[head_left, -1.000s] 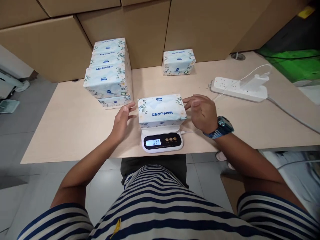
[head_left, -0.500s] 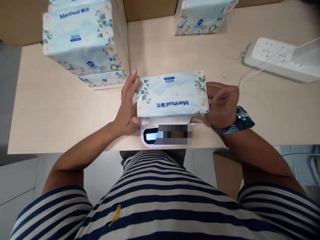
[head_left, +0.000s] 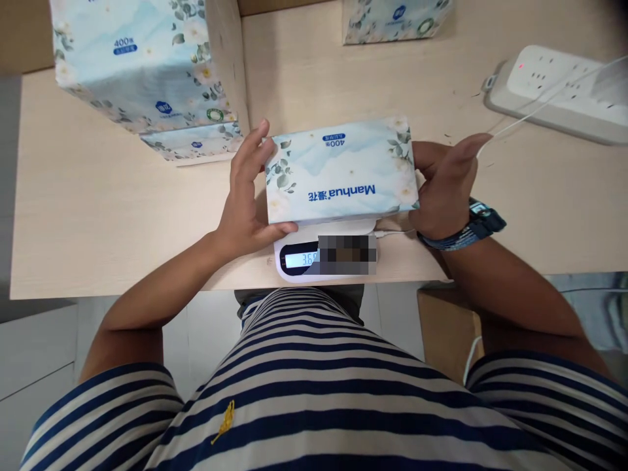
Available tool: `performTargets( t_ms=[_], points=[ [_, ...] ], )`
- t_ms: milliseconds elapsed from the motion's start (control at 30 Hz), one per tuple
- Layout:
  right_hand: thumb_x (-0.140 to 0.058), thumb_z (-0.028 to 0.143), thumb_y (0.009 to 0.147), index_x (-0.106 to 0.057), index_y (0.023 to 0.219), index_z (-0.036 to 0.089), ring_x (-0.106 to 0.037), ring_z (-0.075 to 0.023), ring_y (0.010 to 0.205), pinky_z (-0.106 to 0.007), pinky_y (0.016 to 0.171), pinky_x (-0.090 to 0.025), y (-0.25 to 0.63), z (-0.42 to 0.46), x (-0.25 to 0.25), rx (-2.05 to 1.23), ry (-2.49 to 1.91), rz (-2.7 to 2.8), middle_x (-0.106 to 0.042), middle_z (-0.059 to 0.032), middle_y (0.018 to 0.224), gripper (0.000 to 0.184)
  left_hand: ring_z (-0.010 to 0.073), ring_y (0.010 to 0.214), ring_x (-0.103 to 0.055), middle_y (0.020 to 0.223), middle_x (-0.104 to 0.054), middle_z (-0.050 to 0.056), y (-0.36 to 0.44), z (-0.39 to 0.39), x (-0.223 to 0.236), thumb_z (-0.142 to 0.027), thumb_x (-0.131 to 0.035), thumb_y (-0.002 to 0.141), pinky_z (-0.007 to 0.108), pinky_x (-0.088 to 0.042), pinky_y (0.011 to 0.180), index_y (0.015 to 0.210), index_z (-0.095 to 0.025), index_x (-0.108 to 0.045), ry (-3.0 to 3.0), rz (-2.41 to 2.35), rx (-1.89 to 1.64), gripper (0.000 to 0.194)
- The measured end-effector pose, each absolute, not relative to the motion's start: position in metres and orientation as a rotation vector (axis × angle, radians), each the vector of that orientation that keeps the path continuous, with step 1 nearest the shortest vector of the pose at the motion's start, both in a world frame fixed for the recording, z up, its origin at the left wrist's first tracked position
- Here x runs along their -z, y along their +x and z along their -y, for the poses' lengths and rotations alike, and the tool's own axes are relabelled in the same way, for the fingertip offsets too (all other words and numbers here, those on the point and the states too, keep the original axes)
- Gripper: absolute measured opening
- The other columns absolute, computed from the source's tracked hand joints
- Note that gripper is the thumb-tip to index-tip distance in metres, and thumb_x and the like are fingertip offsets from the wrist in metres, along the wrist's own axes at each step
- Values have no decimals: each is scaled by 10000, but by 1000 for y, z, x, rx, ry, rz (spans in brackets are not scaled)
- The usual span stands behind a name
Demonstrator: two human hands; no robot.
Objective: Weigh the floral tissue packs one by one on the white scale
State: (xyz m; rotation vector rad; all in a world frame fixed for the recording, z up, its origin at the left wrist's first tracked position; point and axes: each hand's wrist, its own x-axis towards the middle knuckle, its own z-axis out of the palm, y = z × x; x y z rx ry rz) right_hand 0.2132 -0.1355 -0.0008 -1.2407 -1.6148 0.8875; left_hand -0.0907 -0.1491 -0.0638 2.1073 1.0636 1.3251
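Note:
A pack of tissues point(head_left: 338, 167), pale blue and white with flower print, is on or just over a white kitchen scale point(head_left: 289, 273); their contact is hidden. My left hand point(head_left: 248, 190) grips the left end, with the fingers along the side and the thumb at the near corner. At the right end, my right hand point(head_left: 444, 183) presses its curled fingers to the side while its thumb sticks up away from the pack. Digits show on the scale's lit display point(head_left: 301, 260), partly covered by a blurred patch.
Stacked tissue packs point(head_left: 137, 65) stand at the back left of the table point(head_left: 88, 216). Another pack point(head_left: 392, 23) is at the back. A white power strip point(head_left: 559, 85) with a cable lies at the right. A cardboard box point(head_left: 449, 333) sits below the table edge.
My right thumb has lifted away from the pack, and my left thumb has slid inward along its near edge. The display digits show more clearly. The whole view has shifted slightly.

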Motion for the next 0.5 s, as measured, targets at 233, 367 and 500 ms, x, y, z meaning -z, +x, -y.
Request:
performTargets(
  t_ms=[233, 367, 500],
  points=[
    [-132, 984, 950, -438, 489, 257, -392, -138, 474, -370, 539, -234, 213, 130, 2, -829, -1213, 1569, -414, 9, 455, 914, 492, 1735, -221, 1801, -364, 84, -91, 148, 63, -1026, -698, 614, 744, -255, 1387, 1627, -462, -400, 2143, -1067, -1294, 1197],
    [-229, 988, 947, -448, 508, 262, -393, -146, 483, -383, 526, -233, 216, 130, 3, -858, -1162, 1611, -429, 1, 477, 877, 486, 1736, -222, 1769, -427, 62, -84, 153, 54, -1029, -705, 593, 749, -216, 1400, 1552, -450, -505, 2035, -1163, -1285, 1138],
    [-279, 969, 960, -464, 500, 270, -453, -159, 453, -405, 488, -219, 215, 132, 1, -805, -1102, 1610, -494, -33, 472, 857, 475, 1741, -216, 1765, -446, 44, -80, 159, 43, -1035, -707, 598, 743, -202, 1405, 1516, -429, -561, 1980, -1223, -1196, 1110]
  ],
)
